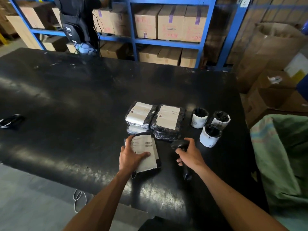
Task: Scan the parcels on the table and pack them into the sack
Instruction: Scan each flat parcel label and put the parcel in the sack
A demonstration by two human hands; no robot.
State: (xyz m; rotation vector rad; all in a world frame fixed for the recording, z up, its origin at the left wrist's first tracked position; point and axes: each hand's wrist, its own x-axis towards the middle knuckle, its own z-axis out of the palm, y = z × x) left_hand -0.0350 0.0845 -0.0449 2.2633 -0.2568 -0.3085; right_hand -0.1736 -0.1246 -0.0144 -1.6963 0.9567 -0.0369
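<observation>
Seven parcels remain unpacked on the surface (pixel 66 90): your left hand (pixel 131 157) grasps the nearest parcel (pixel 146 157), your right hand (pixel 190 154) clenches the scanner (pixel 179 145), and the sack (pixel 283 155) waits at right, contents unseen.

Two bare forearms reach in from the bottom edge, with no sleeves, gloves, watch or rings visible on them. The left hand (pixel 131 157) and right hand (pixel 190 154) are both bare, with short fingernails. A dark patch of clothing (pixel 156 224) shows at the bottom edge between the arms.
</observation>
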